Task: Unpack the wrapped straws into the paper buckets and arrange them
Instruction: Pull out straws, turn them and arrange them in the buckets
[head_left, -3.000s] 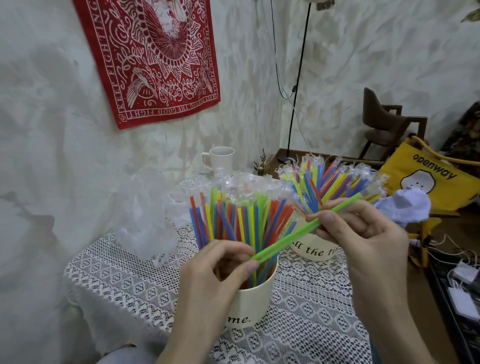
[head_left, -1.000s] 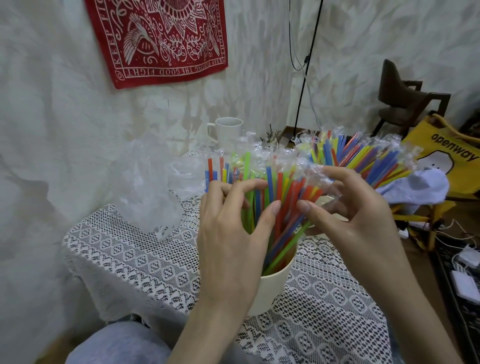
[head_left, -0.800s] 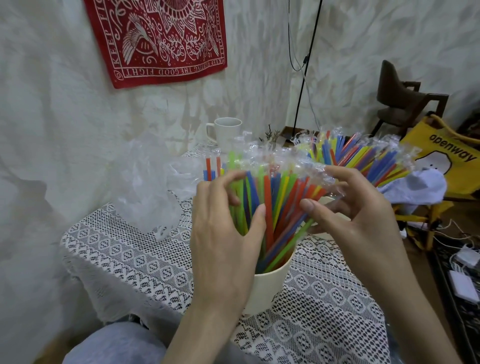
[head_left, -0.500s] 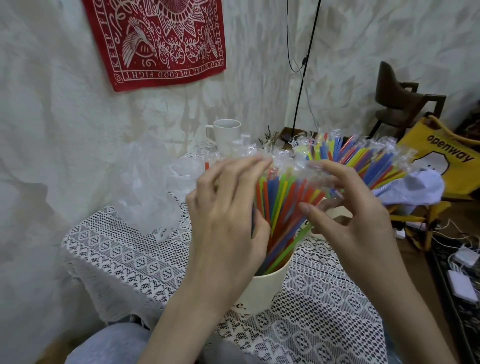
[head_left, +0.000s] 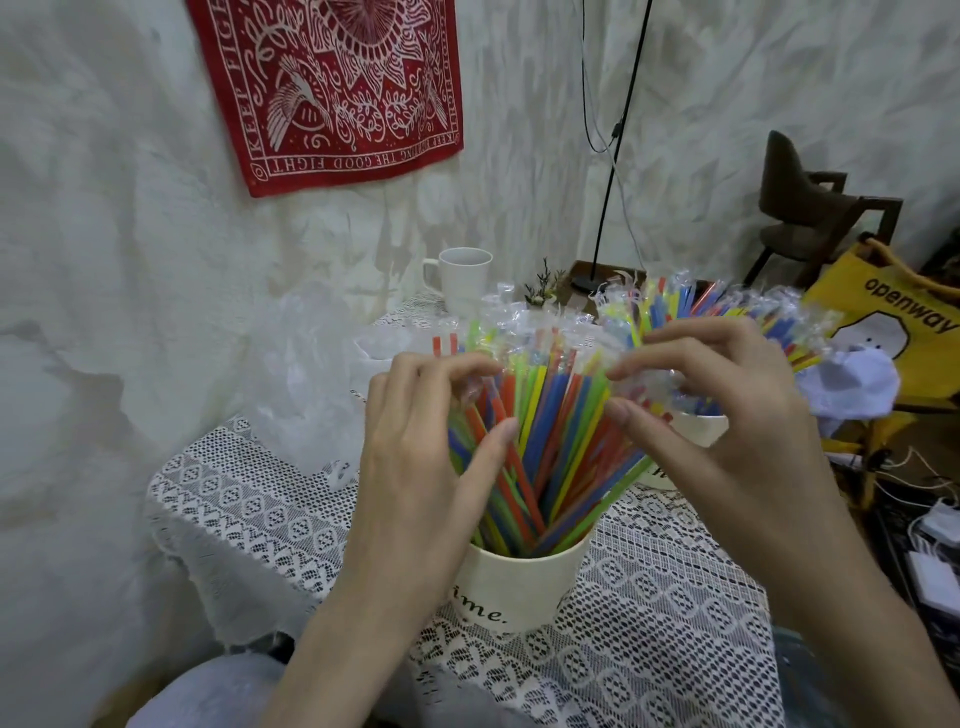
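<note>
A cream paper bucket (head_left: 519, 582) stands on the lace-covered table near me, full of coloured straws (head_left: 556, 415) in clear wrappers that fan outward. My left hand (head_left: 415, 467) curls round the left part of the bundle, fingertips over the wrapper tips and thumb pressed against the straws. My right hand (head_left: 727, 426) pinches the wrapped tips on the right side between fingers and thumb. A second cream bucket (head_left: 696, 428), mostly hidden behind my right hand, holds more wrapped straws (head_left: 727, 306).
A crumpled clear plastic bag (head_left: 306, 374) lies at the table's left and a white mug (head_left: 464, 280) stands at the back. A yellow bag (head_left: 893, 332), a white cloth (head_left: 852, 384), a dark chair (head_left: 810, 208) and floor cables are to the right.
The green straw my right hand held three seconds ago is in the near bucket. Both hands have closed on the bundle and moved apart near its top, and the straws fan wider.
</note>
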